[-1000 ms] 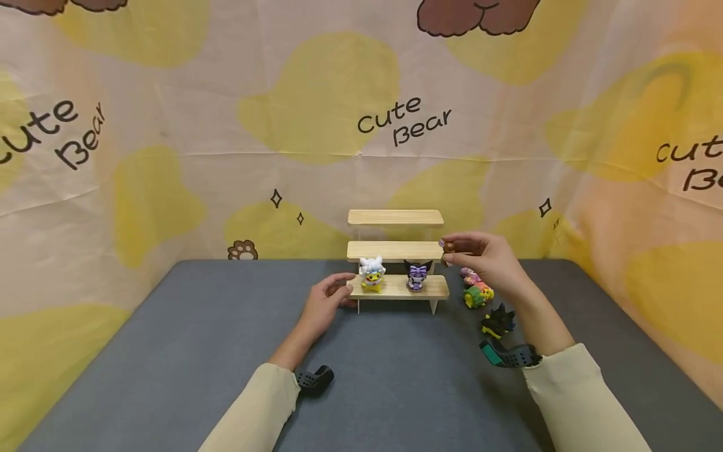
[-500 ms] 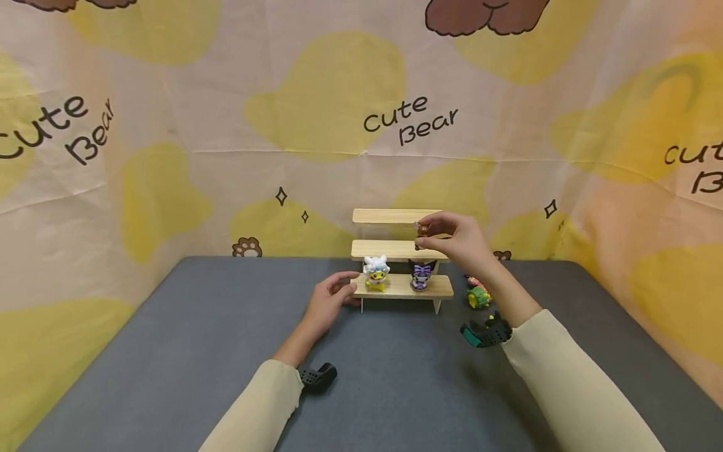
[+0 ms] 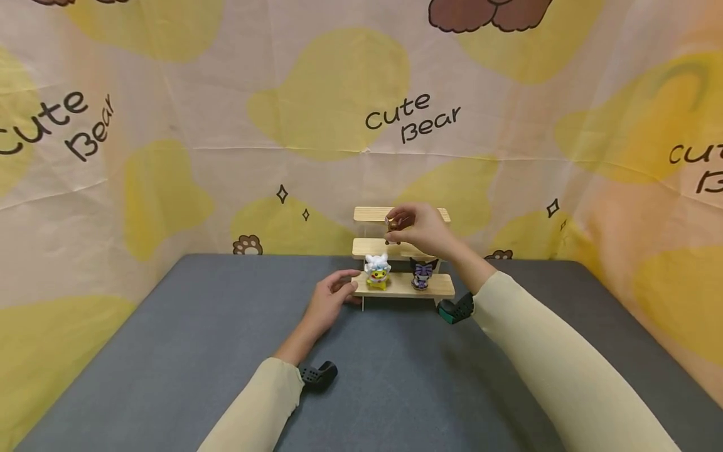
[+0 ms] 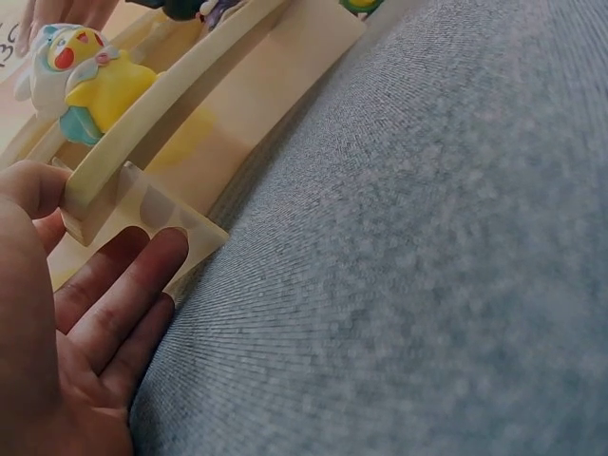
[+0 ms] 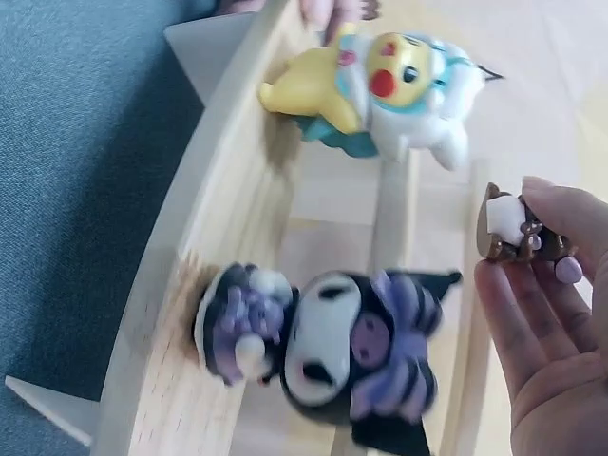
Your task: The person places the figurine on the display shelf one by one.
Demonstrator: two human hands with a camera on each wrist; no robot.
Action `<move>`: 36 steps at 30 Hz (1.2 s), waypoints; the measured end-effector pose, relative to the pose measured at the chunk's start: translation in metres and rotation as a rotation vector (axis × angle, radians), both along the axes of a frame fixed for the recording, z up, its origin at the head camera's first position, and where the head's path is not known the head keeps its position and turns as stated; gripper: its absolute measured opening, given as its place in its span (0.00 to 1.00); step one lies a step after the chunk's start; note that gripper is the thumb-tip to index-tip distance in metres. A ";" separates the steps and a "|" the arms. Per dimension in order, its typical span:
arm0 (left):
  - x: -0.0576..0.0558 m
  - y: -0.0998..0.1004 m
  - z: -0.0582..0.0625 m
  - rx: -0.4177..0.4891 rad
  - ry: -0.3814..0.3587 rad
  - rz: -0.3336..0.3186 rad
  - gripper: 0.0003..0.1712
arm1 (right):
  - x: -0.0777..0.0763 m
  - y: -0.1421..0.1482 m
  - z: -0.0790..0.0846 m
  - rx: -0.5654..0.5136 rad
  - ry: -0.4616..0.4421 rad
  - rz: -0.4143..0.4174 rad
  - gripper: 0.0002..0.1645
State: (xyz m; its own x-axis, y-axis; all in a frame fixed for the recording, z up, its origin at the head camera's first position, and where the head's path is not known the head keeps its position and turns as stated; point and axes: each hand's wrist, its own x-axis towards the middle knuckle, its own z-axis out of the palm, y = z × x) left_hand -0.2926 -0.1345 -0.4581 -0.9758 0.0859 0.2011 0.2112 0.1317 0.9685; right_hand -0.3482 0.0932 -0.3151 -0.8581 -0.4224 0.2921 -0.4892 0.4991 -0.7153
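A three-tier wooden display stand (image 3: 403,285) with clear legs stands on the table. My left hand (image 3: 327,301) holds the left end of its bottom tier, some fingers below it against the clear leg (image 4: 180,223). My right hand (image 3: 423,229) pinches a small brown and white figurine (image 5: 513,223) between thumb and fingers, over the middle tier (image 3: 361,247). On the bottom tier, a yellow figurine in a white hood (image 3: 376,271) is at the left. A black and purple figurine (image 3: 421,275) with a striped bow sits to its right.
Behind the stand hangs a patterned cloth backdrop (image 3: 316,94). Grey cloth covers the table (image 3: 226,326). A bit of a green thing (image 4: 361,5) shows beyond the stand in the left wrist view; my right arm hides that side in the head view.
My right hand has carried the brown figurine leftward from beside the stand to over its middle tier. My left hand has stayed at the stand's left end.
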 end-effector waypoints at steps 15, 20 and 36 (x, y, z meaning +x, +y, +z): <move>-0.002 0.000 -0.001 0.031 -0.003 -0.027 0.18 | -0.010 -0.035 0.000 0.072 -0.018 0.006 0.16; 0.000 -0.001 0.000 0.042 0.004 -0.026 0.18 | -0.015 -0.038 -0.003 0.092 -0.013 0.004 0.14; -0.001 0.000 0.000 0.041 0.010 -0.018 0.17 | -0.017 -0.038 -0.010 0.119 -0.030 -0.014 0.17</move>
